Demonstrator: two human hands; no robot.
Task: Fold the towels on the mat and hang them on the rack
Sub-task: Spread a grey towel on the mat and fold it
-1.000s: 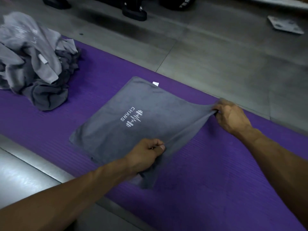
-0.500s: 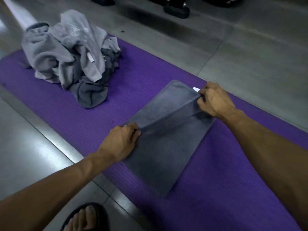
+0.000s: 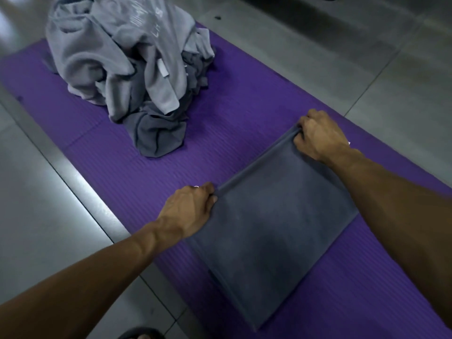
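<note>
Since half a second ago both hands have carried the towel's doubled edge over and down, so that the dark grey towel (image 3: 274, 214) now lies flat as a neat rectangle where a raised fold stood before. It rests on the near right part of the purple mat (image 3: 171, 152), its long sides running on a slant from near to far, its surface smooth and plain with no logo showing. The left hand (image 3: 189, 210) pinches the towel's near-left corner of the far edge, fingers curled over the cloth and knuckles up. The right hand (image 3: 318, 137) grips the far corner in the same way, thumb and fingers closed on the bunched edge, and the edge between the two hands is pulled into a straight, slightly rolled line. A small white tag (image 3: 349, 143) peeps out just beyond the right wrist. Farther off and to the left, well apart from the folded towel, a heap of crumpled towels (image 3: 127, 69) in light and dark grey sits on the same mat. Grey floor tiles (image 3: 367, 57) surround the mat, and the toe of a dark sandal (image 3: 139, 333) shows at the near edge.
</note>
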